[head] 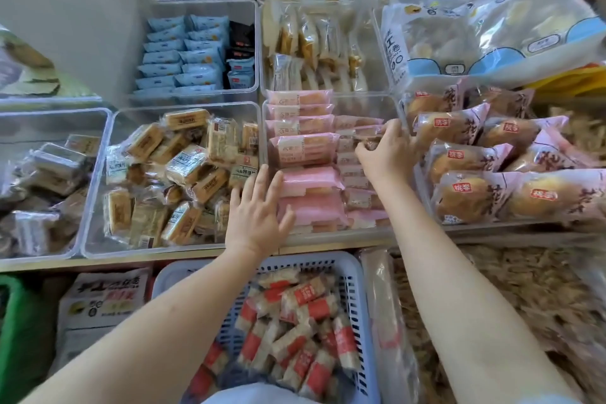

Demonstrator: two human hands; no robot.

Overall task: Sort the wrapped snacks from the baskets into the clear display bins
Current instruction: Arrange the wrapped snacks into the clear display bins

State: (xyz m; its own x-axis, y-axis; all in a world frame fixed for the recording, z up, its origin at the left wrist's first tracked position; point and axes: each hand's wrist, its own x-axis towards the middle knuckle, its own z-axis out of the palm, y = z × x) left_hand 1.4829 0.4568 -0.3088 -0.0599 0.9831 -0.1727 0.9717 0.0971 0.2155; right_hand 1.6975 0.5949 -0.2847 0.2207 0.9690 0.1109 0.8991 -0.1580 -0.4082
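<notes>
A clear display bin (331, 233) in the middle holds rows of pink wrapped cakes (300, 128). My left hand (259, 210) lies flat with spread fingers against the near pink packs (311, 184), holding nothing. My right hand (385, 151) reaches into the bin's right half and pinches a small pink wrapped snack (367, 138) over a stack of the same. Below the shelf edge, a blue plastic basket (352, 275) between my forearms holds several red-and-white wrapped snacks (305, 311).
Left of the pink bin, a clear bin (98, 180) holds brown wrapped biscuits; further left one with dark packs (49, 170). Behind are blue packs (183, 56) and tan cakes (311, 43). Large pink bread bags (492, 167) fill the right. A green basket (16, 331) sits low left.
</notes>
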